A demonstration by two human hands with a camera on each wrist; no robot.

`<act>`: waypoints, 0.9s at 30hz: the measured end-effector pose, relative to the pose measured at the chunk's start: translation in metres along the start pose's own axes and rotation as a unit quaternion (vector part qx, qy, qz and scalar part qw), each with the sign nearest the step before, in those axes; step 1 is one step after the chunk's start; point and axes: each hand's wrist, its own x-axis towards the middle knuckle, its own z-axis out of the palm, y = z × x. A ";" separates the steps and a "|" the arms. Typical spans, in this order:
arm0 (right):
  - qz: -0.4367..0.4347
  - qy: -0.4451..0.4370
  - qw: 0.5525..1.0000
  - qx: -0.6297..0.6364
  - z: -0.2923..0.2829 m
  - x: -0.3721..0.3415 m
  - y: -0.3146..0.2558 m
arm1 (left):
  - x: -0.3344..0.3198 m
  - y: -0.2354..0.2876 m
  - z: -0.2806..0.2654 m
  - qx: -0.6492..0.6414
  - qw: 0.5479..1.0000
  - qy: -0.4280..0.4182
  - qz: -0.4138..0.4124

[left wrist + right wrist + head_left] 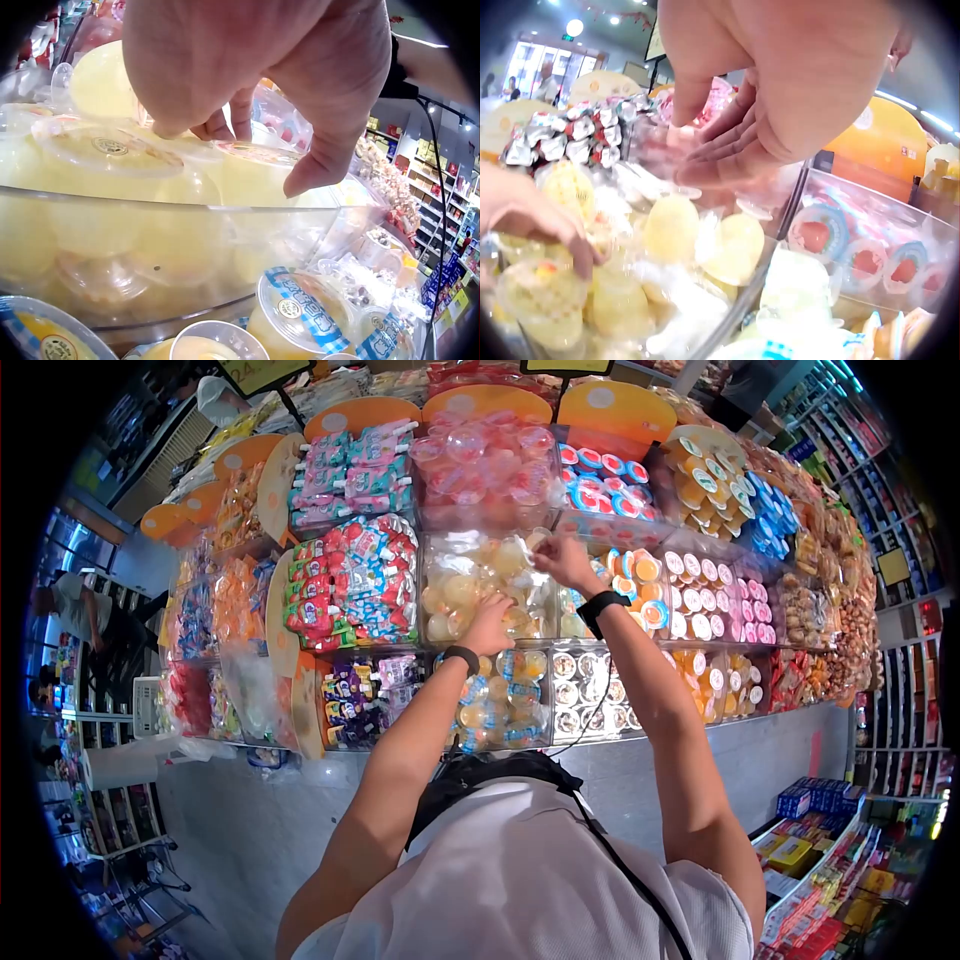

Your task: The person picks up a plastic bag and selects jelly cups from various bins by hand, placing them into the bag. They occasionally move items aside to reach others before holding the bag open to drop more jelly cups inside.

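Pale yellow jelly cups (pixel 462 588) with clear lids fill a clear-walled bin in the middle of the display. My left hand (pixel 488 625) reaches over the bin's near side. In the left wrist view its fingers and thumb span the lid rim of one jelly cup (pixel 259 154). Higher up, my right hand (pixel 567 560) hovers over the bin's far right corner. Seen from the right wrist, the thumb and fingers (pixel 727 161) of that hand are apart, with nothing visible held between them. Below them lie more yellow jelly cups (pixel 671 229).
Behind the bin are pink jelly cups (pixel 485 465); to its left, red and blue pouches (pixel 352 575). Orange-lidded cups (pixel 640 570) lie to the right. Cups with blue-checked bands (pixel 304 311) stand just in front, below the bin's clear wall (pixel 150 262).
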 end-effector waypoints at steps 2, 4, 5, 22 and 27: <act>-0.004 -0.019 0.998 -0.053 0.011 -0.013 0.005 | 0.001 0.002 -0.002 -0.013 1.000 -0.016 -0.014; -0.024 -0.022 0.998 -0.060 0.026 -0.016 0.000 | -0.001 0.010 -0.007 -0.002 0.999 -0.029 -0.034; -0.018 -0.028 0.998 -0.058 0.033 -0.016 -0.009 | -0.002 0.007 -0.004 0.008 0.998 -0.042 -0.051; -0.008 0.003 0.986 -0.166 0.122 0.022 -0.041 | 0.001 -0.010 0.012 -0.015 0.994 -0.060 -0.091; -0.018 0.155 0.983 -0.096 0.034 -0.029 -0.034 | -0.002 -0.015 0.015 0.056 0.998 0.006 -0.002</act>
